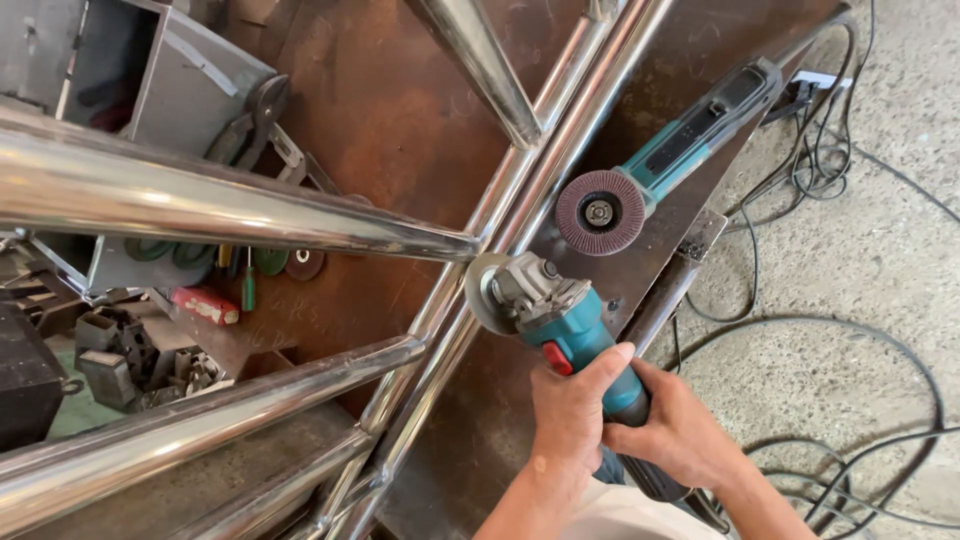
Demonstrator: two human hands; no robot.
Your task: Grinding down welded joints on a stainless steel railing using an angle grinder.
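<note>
1. The left hand is gripping the teal grinder low in the frame's centre, fingers closed round its body near the red switch.
2. The right hand is wrapping closed fingers round the grinder's rear handle, just beside the left hand.
3. The grinder's disc is sitting against the steel tubes where a crossbar is meeting the diagonal pair.
4. A second grinder with a flap disc is lying on the rusty worktop at upper right, near the worktop's edge and apart from the first.
5. Cables are looping over the concrete floor at right, beyond that edge.
6. Pliers and small discs are lying at upper left, behind the crossbar.
</note>
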